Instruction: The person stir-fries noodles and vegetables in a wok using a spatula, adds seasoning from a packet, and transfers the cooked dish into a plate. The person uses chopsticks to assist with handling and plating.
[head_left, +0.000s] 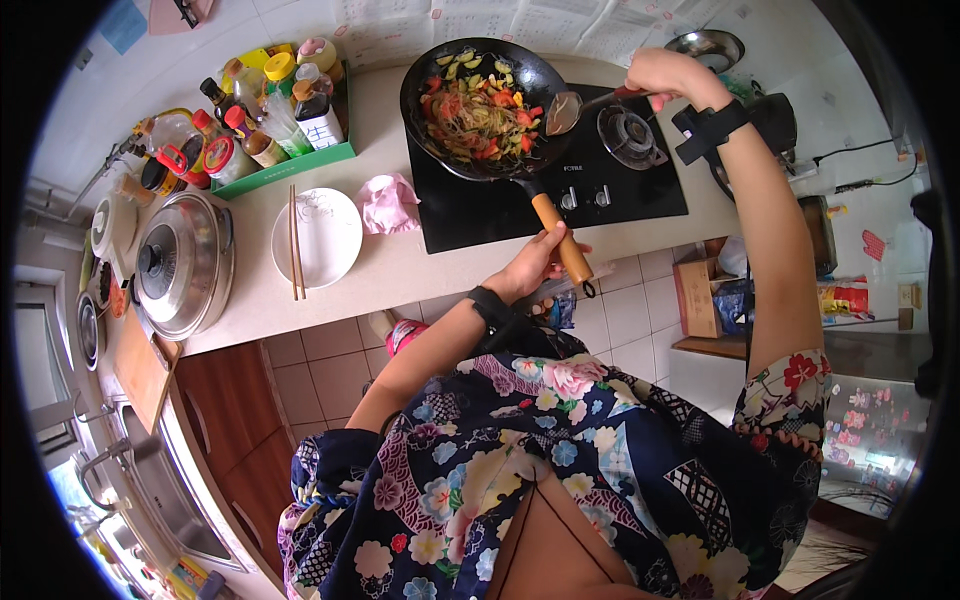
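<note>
A black wok stands on the left side of a black gas hob. Inside it lies a mix of glass noodles, tomato pieces and sliced green vegetable. My left hand grips the wok's wooden handle. My right hand holds the red handle of a spatula. Its metal blade hangs at the wok's right rim, apart from the food; whether it touches the rim I cannot tell. The right burner is bare.
White bowl with wooden chopsticks across it, pink cloth, green box of sauce bottles and a lidded steel pot stand left of the hob. A wooden cutting board lies beside the sink. A steel bowl sits back right.
</note>
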